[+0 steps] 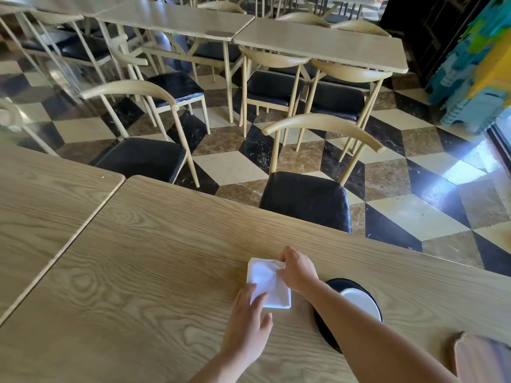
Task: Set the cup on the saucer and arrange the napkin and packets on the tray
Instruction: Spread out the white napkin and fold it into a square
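Napkin (266, 280), white and folded square, is lying flat on the wooden table (138, 272), just left of the round black tray (340, 283) and not on it. The left hand (247, 324) is pressing down on its near corner with straight fingers, while the right hand (298, 268) is pinching its far right corner between curled fingers and thumb. The right forearm is crossing over the tray, hiding part of it and of the white saucer (362, 302) sitting on it; a black-seated chair (304, 197) is standing beyond the table's far edge on the checkered floor (229, 167).
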Motion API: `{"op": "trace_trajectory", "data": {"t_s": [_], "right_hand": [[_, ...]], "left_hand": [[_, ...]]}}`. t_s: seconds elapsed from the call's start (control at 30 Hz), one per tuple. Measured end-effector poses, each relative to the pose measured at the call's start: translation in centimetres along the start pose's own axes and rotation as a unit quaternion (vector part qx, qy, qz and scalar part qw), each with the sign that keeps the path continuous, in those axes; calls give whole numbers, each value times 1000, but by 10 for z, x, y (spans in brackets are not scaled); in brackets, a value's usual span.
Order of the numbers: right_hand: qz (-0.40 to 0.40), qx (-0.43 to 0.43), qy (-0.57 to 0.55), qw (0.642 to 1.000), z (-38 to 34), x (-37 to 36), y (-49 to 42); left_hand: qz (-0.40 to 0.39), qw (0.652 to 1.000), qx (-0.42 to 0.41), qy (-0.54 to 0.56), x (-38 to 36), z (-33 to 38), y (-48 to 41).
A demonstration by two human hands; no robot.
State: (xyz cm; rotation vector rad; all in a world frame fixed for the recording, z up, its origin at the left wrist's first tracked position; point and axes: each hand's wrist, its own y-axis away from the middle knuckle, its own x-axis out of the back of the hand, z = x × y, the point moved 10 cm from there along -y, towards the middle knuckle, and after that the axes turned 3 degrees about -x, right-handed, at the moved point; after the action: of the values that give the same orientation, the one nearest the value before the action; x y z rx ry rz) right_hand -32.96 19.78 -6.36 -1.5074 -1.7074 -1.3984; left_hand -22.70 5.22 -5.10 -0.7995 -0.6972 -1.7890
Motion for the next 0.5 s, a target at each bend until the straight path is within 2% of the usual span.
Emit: {"op": "trace_trajectory", "data": {"t_s": [0.13, 0.2, 0.33, 0.5], "right_hand": [[-43, -4, 11, 999, 2, -6, 10], [-58, -4, 18, 998, 1, -9, 18], [-54, -13, 9, 998, 1, -5, 35], [-92, -50, -105, 989, 5, -6, 57]], "left_hand": [[97, 976, 129, 144, 22, -18, 0], [96, 961, 179, 187, 24, -26, -1], [78, 943, 191, 262, 24, -33, -3], [39, 927, 256, 270, 15, -48, 13]]}}
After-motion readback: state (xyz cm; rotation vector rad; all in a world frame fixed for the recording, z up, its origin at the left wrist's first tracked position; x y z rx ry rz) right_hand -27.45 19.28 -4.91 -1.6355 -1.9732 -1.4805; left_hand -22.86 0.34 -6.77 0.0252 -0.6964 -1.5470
